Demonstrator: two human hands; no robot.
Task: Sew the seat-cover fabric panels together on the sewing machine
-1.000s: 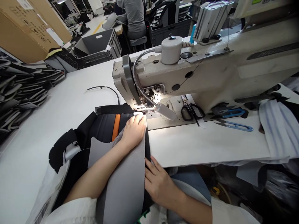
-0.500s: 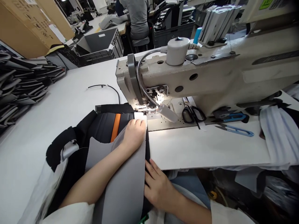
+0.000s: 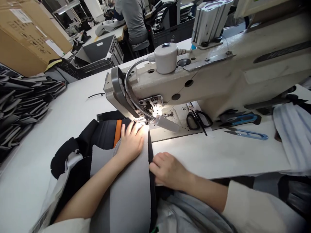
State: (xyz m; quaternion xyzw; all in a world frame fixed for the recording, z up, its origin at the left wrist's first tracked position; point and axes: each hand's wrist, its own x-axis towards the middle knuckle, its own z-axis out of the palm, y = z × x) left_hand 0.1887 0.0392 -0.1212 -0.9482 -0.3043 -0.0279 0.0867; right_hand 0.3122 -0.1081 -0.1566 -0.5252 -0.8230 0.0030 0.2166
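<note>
My left hand lies spread on a grey fabric panel, its fingertips close to the lit needle area of the sewing machine. Under the panel is a black fabric piece with an orange stripe. At the panel's right side, my right hand is closed, thumb and fingers pinching the black fabric edge. Its fingertips are partly hidden. A small lamp head on a bent metal hose hangs just right of my left hand.
Black-handled scissors and blue thread snips lie right of the needle area. A striped cloth is at the far right. Stacked fabric pieces fill the left side. Behind stand a grey crate, a cardboard box and a seated person.
My left hand has gone from curled to spread out near the needle. My right hand has moved up and closed on the black edge. The whole view has shifted slightly.
</note>
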